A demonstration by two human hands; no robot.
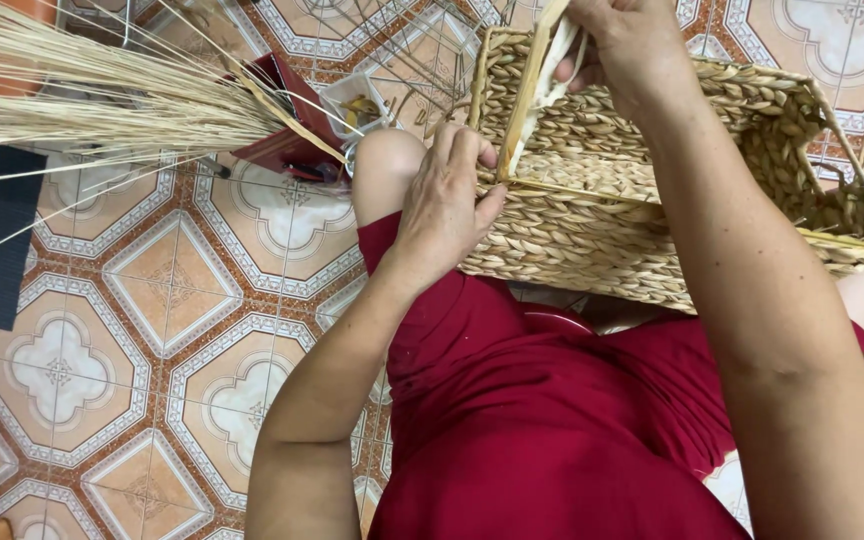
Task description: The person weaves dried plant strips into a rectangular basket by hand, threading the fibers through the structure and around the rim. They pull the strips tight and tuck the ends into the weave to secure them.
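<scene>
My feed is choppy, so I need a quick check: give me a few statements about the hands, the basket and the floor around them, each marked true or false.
1. The left hand grips the corner of the woven basket. True.
2. The right hand rests flat on the floor. False: it is raised at the basket's far rim, pinching a pale strand.
3. The basket sits on the person's lap. True.
4. The bundle of dry straw lies inside the basket. False: it lies apart, at the upper left over the tiled floor.
5. The person wears a blue garment. False: the garment is red.
</scene>
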